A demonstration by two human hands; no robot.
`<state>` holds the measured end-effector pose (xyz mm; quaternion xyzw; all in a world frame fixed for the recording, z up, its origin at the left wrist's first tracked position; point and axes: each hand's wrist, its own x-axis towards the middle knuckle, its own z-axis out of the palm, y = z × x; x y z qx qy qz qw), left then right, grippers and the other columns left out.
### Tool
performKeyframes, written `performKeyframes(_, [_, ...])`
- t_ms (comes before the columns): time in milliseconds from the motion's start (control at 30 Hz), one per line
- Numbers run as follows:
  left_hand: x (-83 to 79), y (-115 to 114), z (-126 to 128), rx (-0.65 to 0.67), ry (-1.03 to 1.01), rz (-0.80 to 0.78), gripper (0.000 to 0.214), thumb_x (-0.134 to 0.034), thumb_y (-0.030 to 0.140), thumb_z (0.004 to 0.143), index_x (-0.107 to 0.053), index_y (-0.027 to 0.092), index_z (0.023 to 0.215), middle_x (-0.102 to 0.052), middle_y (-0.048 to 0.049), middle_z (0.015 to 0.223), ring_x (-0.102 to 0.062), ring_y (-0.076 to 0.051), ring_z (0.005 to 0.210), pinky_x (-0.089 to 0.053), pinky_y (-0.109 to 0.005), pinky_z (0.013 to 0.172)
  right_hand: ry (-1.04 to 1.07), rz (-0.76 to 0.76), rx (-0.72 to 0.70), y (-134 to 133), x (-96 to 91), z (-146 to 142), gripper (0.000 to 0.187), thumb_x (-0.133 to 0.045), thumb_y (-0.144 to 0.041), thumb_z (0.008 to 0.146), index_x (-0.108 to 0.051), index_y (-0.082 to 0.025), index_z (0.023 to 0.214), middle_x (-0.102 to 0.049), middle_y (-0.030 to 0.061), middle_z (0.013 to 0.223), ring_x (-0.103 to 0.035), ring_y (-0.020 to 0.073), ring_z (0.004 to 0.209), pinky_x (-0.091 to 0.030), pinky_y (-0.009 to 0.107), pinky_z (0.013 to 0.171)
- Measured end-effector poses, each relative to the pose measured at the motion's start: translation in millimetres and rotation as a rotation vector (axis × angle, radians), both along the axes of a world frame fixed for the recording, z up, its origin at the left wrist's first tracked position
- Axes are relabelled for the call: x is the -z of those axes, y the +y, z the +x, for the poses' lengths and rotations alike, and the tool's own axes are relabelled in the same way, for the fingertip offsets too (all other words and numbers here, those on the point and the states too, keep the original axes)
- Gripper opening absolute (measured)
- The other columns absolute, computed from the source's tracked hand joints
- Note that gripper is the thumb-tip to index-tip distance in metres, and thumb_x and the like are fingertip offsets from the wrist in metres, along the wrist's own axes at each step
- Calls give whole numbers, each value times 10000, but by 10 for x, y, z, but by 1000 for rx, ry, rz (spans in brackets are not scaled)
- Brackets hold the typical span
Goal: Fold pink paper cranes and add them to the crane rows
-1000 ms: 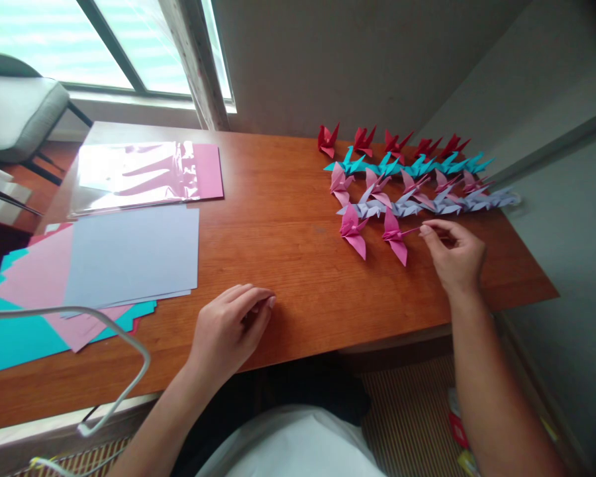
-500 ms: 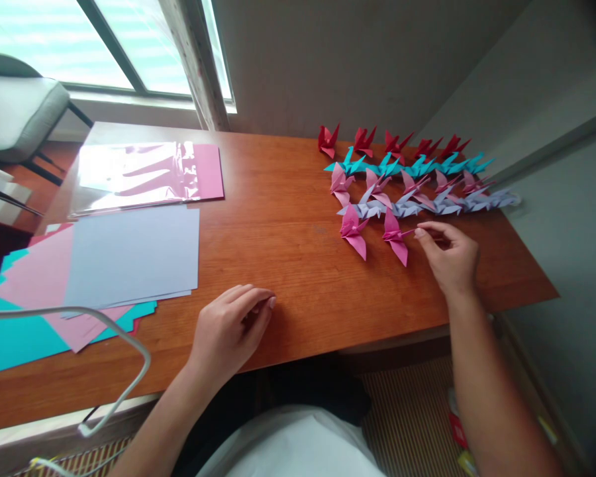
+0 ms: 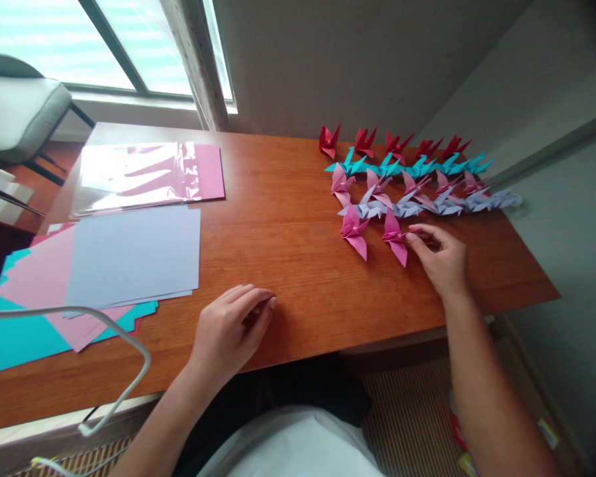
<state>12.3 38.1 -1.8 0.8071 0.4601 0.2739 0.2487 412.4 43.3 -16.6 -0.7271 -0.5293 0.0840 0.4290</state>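
Note:
Rows of folded paper cranes stand at the right of the wooden table (image 3: 288, 265): red ones (image 3: 328, 139) at the back, then teal (image 3: 352, 162), light pink (image 3: 338, 184) and lavender (image 3: 362, 209). Two magenta cranes form the front row. My right hand (image 3: 440, 255) pinches the tail of the right magenta crane (image 3: 395, 237), fingers closed on it. The other magenta crane (image 3: 353, 232) sits just left of it. My left hand (image 3: 231, 331) rests on the table near the front edge, fingers loosely curled, holding nothing.
Loose paper sheets lie at the left: a lavender sheet (image 3: 134, 255) on pink and teal ones (image 3: 10, 341). A clear plastic sleeve with pink paper (image 3: 144, 173) lies behind. A white cable (image 3: 114, 331) loops over the front left edge. A chair (image 3: 14, 109) stands by the window.
My right hand slid leftward along the crane's tail toward its body. The left hand stayed still.

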Motion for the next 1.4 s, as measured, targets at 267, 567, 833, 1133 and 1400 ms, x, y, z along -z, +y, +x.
performKeyframes(267, [0, 1, -10, 4, 1, 3, 150, -567, 263, 958, -692, 203, 900, -711, -21, 813, -656, -148, 725, -491, -243, 645, -21, -11, -10, 37, 5, -32, 230, -707, -412, 839, -763, -232, 971, -786, 59, 923, -733, 231, 773, -601, 373, 722])
performKeyframes(567, [8, 3, 0, 8, 0, 8, 143, -570, 255, 961, -688, 199, 905, -705, -18, 810, -652, -149, 724, -486, -250, 659, -5, 7, 3, 41, 9, -39, 227, -705, -422, 846, -765, -233, 958, -786, 58, 903, -733, 235, 781, -598, 386, 741])
performKeyframes(833, [-11, 6, -2, 8, 4, 3, 154, -561, 264, 964, -684, 203, 894, -702, -19, 802, -649, -147, 716, -486, -244, 647, -27, -4, -82, -93, -119, -44, 183, -710, -426, 845, -761, -258, 895, -786, 42, 934, -735, 251, 865, -595, 405, 798])
performKeyframes(1133, [5, 3, -1, 3, -9, 1, 143, -572, 260, 958, -692, 201, 905, -701, -19, 807, -653, -150, 724, -481, -241, 648, 1, -144, -200, -102, -195, 32, 161, -744, -381, 824, -771, -260, 925, -785, 36, 948, -725, 238, 865, -594, 376, 774])
performKeyframes(1400, [6, -4, -9, 7, -7, 1, 133, -576, 249, 956, -688, 201, 903, -706, -21, 817, -655, -152, 739, -476, -239, 656, -35, -142, -215, -97, -215, 78, 141, -748, -368, 822, -772, -257, 904, -784, 39, 943, -726, 239, 877, -591, 377, 782])
